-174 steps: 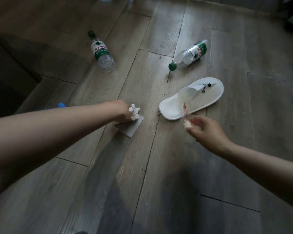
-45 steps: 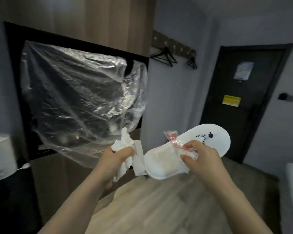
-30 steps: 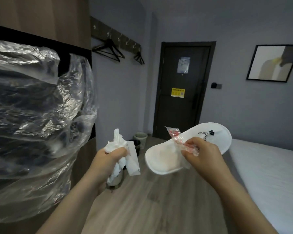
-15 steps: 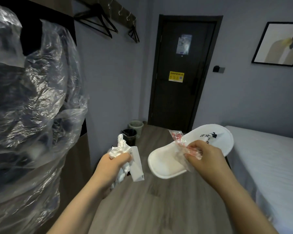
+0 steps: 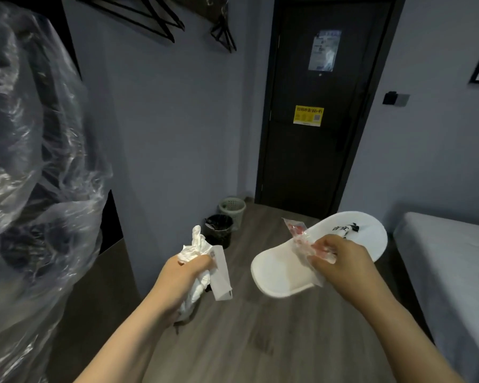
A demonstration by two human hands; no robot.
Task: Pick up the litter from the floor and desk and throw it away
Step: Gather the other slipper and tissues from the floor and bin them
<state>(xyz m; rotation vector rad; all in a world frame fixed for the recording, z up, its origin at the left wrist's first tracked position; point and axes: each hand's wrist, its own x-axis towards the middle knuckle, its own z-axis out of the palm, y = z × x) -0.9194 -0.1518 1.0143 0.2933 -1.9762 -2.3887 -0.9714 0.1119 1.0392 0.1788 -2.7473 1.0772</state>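
Note:
My left hand (image 5: 181, 280) grips crumpled white tissue (image 5: 195, 246) together with a flat white paper slip (image 5: 221, 272), at chest height. My right hand (image 5: 340, 266) holds a white slipper (image 5: 282, 270) with a clear plastic wrapper with red marks (image 5: 297, 230) pinched against it. Both hands are raised side by side above the wooden floor. Ahead, against the wall by the door, stand a black bin with a liner (image 5: 218, 229) and a pale perforated bin (image 5: 232, 210) behind it.
Crinkled clear plastic sheeting (image 5: 31, 167) hangs close on the left over a dark cabinet. A bed (image 5: 451, 261) lies on the right. The dark door (image 5: 315, 106) is straight ahead, with black hangers (image 5: 150, 20) on the wall above left.
The view has swung from the floor up and toward the door, and the two bins have come nearer. Both hands keep the same hold on their litter.

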